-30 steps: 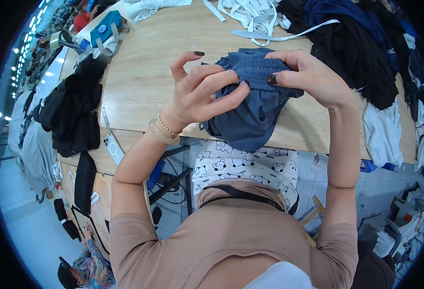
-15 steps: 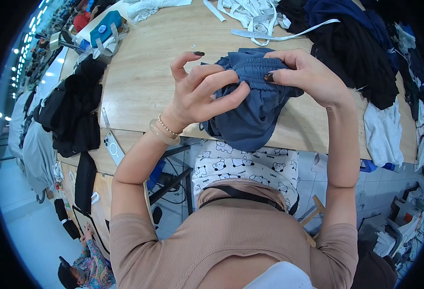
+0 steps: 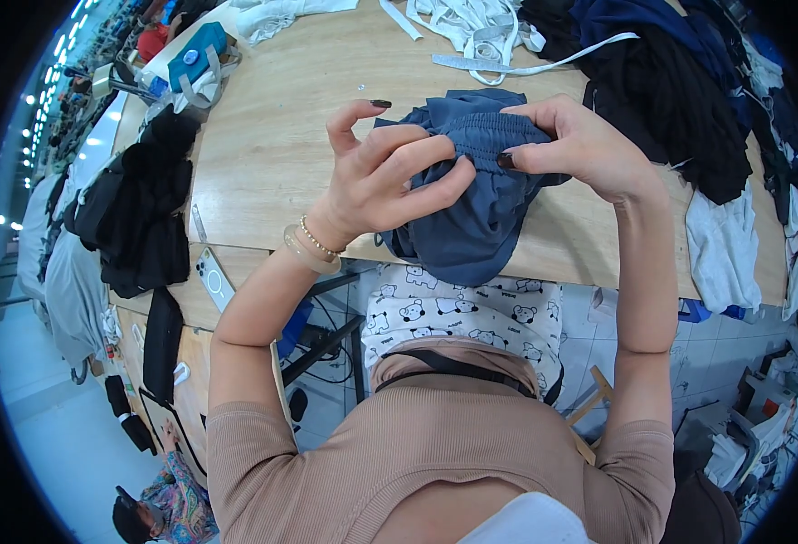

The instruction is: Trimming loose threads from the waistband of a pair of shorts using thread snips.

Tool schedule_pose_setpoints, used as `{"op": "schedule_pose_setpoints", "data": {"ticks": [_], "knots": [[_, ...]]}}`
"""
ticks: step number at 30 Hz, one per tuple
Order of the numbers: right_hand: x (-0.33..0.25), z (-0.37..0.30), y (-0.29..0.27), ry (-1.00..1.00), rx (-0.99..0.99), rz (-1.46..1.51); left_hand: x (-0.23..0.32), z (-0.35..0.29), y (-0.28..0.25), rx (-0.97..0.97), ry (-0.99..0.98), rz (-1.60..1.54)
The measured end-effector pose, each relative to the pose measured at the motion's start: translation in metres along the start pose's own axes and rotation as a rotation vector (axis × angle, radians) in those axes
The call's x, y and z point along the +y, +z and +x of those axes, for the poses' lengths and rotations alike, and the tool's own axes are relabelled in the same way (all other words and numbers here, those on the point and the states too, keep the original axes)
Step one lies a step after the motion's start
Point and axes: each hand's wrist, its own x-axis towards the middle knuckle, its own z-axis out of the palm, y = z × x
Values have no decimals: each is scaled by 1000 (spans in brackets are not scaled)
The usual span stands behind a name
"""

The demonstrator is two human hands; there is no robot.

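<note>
A blue-grey garment (image 3: 467,222) with a gathered elastic waistband (image 3: 494,136) lies bunched at the table's near edge, its lower part hanging over my lap. My right hand (image 3: 585,150) pinches the right end of the waistband, thumb on top and the other fingers mostly hidden behind. From the left, my left hand (image 3: 372,177) holds the waistband's other end with its lower fingers bent onto the cloth. One dark-nailed finger of that hand is raised off the fabric.
White straps (image 3: 485,32) and a pile of black cloth (image 3: 662,109) lie on the wooden table (image 3: 272,154). White cloth (image 3: 724,249) hangs over its right front edge. Left are black garments (image 3: 141,208), a phone (image 3: 215,279) and a teal box (image 3: 197,59). Another person (image 3: 177,499) sits lower left.
My left hand has shifted very slightly right along the waistband. My right hand keeps its pinch almost unmoved. The seated person at lower left has moved a little.
</note>
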Motion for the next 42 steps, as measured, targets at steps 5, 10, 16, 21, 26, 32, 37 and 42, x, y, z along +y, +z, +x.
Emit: {"op": "schedule_pose_setpoints", "data": {"ticks": [5,10,16,21,26,32,37,42], "knots": [[6,1,-3,6,22,-57,2,8,-6,-135,-41,-72],[15,-3,-8,34,48,-68,-7,41,-35,-732,-441,-516],[7,-4,2,32,21,-199,-17,42,-9,-596,-785,-1006],[27,-9,1,-102,107,-278,1,26,15,-823,-1150,-1244],[44,-13,2,-114,102,-254,13,15,20,-832,-1280,-1438],[62,-22,9,-109,135,-116,27,10,18,-703,-1391,-1461],[122,-53,-25,-124,930,-478,33,15,16,-600,-1447,-1489],[197,-81,-65,620,1440,-1259,32,23,12,-655,-1432,-1464]]}}
